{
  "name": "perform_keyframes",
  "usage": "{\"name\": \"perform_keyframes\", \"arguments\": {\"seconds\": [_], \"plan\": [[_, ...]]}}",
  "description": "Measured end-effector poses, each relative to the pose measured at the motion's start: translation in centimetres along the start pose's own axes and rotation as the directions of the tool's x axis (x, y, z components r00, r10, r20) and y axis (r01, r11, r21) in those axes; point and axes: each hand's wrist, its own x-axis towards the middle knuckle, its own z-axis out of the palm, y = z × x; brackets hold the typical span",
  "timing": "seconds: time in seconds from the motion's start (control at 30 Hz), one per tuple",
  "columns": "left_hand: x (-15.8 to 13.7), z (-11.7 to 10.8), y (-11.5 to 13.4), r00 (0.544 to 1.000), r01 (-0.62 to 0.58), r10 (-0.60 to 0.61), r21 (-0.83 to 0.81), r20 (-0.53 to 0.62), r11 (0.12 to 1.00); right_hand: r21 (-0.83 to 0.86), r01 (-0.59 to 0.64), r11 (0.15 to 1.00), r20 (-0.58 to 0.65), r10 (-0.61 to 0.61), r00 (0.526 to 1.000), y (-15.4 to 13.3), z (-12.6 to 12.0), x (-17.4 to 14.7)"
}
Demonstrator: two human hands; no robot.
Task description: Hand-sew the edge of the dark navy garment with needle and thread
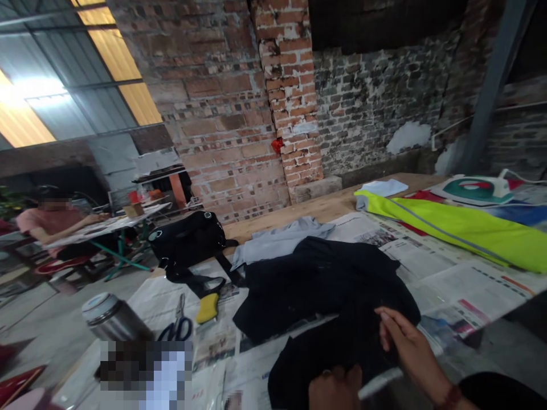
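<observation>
A dark navy or black garment (316, 279) lies rumpled over newspaper, its near part bunched toward me. My left hand (335, 388) is curled at the near edge of this cloth, fingers closed on it, and a ring shows on one finger. Just to the right, my right hand (404, 341) pinches the same dark fabric between thumb and fingers; a red band circles the wrist. Some white material (380, 382) shows between the two hands. Behind the dark cloth lies a light grey garment (282, 239).
Scissors (177, 324), a yellow sponge-like piece (207, 308), a steel flask (115, 319) and a black bag (188, 245) lie left. A neon-yellow reflective garment (461, 228) and an iron (476, 189) are right. A person (55, 219) sits at another table, far left.
</observation>
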Motion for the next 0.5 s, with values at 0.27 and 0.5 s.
{"name": "perform_keyframes", "arguments": {"seconds": [0.27,0.5], "plan": [[0.2,-2.7,3.2,0.99,0.019,-0.041,-0.161,-0.137,0.987,0.044,0.036,0.998,0.06,-0.039,0.997,-0.4,0.1,-0.1],[2.1,-2.3,3.6,0.997,0.07,-0.05,-0.394,0.061,0.917,0.07,0.058,0.996,0.072,-0.063,0.995,-0.5,-0.2,-0.4]]}}
